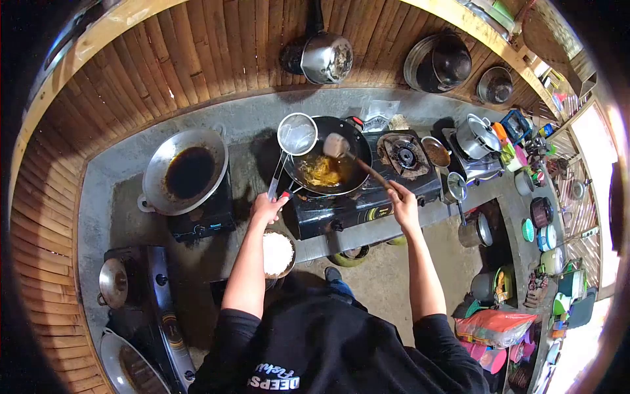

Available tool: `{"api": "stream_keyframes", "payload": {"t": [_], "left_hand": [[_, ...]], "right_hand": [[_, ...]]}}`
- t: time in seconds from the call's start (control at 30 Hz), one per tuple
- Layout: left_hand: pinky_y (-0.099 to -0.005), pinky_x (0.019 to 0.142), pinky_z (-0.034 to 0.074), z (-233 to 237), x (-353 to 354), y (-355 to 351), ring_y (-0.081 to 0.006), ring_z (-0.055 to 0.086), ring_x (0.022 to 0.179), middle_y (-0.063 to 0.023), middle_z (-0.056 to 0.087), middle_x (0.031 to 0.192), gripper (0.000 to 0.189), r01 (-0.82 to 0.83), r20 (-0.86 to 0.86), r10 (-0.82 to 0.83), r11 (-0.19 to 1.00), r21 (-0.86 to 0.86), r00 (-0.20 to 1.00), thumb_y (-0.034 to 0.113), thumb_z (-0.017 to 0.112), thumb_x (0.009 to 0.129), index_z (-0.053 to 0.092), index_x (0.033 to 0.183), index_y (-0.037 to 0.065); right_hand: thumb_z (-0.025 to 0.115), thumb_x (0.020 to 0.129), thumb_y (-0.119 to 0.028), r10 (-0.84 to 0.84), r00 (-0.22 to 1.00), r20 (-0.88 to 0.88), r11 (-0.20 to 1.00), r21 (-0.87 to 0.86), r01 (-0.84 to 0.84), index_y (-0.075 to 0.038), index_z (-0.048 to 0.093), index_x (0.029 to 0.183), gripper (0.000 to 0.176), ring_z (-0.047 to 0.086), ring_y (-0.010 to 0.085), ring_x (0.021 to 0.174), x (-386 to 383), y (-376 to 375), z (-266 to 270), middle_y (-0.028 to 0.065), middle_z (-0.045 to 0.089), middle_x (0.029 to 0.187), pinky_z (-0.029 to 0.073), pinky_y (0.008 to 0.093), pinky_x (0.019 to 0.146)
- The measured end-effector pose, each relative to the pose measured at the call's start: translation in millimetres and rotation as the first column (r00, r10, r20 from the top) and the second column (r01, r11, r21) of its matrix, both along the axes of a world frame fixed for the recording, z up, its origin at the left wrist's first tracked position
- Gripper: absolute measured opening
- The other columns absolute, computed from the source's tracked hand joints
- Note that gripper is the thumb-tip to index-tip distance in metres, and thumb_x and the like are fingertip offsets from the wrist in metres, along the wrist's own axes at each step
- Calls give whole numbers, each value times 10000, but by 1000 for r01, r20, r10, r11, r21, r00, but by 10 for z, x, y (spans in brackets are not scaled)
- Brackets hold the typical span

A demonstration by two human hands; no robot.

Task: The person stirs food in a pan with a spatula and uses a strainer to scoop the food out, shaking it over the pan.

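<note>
My left hand (266, 210) is closed round the long handle of a wire-mesh strainer (297, 134). The strainer's round basket is over the left rim of a black wok (361, 146). My right hand (403, 205) grips the end of a wooden spatula (373, 172), whose broad head hangs over the middle of the wok, a little blurred. Below the spatula head, yellow-brown food (321, 172) lies in oil in the wok. Under the wok is a black gas stove (387, 202) with a second, bare burner (406, 155) on its right.
Left of me, a large metal wok (220, 146) with dark liquid stands on another burner. A bowl of white shreds or grains (278, 254) sits below my left forearm. Pots hang on the bamboo wall (223, 46). A lidded pot (478, 136) stands at the right.
</note>
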State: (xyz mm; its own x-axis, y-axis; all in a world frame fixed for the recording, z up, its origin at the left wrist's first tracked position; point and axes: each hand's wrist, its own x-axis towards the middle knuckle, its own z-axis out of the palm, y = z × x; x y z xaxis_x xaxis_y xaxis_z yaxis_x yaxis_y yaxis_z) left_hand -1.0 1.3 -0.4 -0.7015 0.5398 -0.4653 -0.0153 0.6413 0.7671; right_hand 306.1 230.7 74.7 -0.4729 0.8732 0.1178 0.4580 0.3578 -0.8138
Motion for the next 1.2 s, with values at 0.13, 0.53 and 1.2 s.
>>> {"api": "stream_keyframes", "payload": {"t": [0.13,0.53,1.2], "left_hand": [[-278,391,448,-35,-20,-7,-118,575,456,-12,633,655,419,4,9,-5,1000,13,1000,392,787,775,498,790,89],[-275,363,416,-82,-39,5,-116,545,424,-35,626,654,423,0,28,-2,998,61,1000,377,783,790,478,794,85],[-284,378,441,-111,-35,-19,-127,573,449,-35,643,667,451,-3,17,2,998,57,1000,412,793,769,494,832,81]], "right_hand": [[617,904,-265,-89,995,44,989,121,84,-62,633,1212,369,640,364,1031,-156,113,-90,226,671,1047,501,401,856],[622,922,-192,-45,980,-195,894,-445,-47,29,650,1165,329,373,33,585,-500,136,-472,-73,503,699,303,228,503],[620,910,-191,22,995,97,969,244,-45,-56,641,1201,321,681,331,870,21,143,64,206,688,1001,520,408,750]]}}
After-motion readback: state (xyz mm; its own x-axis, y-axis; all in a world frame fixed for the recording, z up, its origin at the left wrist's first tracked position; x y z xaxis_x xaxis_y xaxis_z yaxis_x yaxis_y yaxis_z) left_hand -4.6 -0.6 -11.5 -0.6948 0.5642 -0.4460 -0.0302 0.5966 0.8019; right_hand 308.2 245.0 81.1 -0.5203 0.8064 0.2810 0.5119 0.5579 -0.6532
